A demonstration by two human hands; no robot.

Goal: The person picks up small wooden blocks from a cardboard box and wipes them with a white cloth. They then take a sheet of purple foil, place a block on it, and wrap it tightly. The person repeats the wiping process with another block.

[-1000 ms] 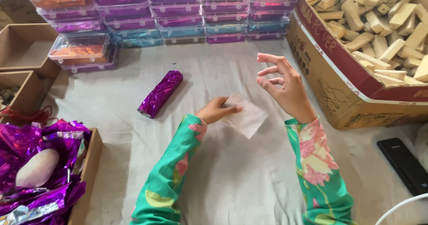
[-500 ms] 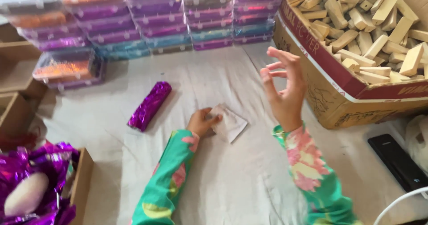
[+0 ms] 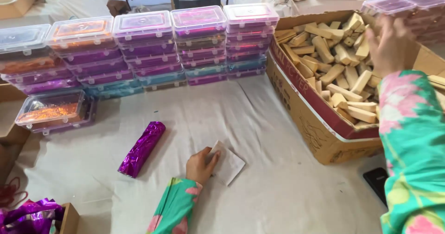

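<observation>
White paper sheet [image 3: 228, 163] lies flat on the cloth-covered worktop [image 3: 278, 187], pinned at its near corner by the left hand [image 3: 201, 164], fingers curled on it. Right hand [image 3: 389, 41] is reached into the carton [image 3: 320, 136] over tan blocks [image 3: 336, 60]; its grip cannot be told. Purple foil roll [image 3: 141, 148] lies just left of the sheet, apart from it

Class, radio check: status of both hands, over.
Left hand flat on white paper sheet. Right hand over cardboard box of wooden blocks, grip unclear. Purple wrapped roll lies apart.
</observation>
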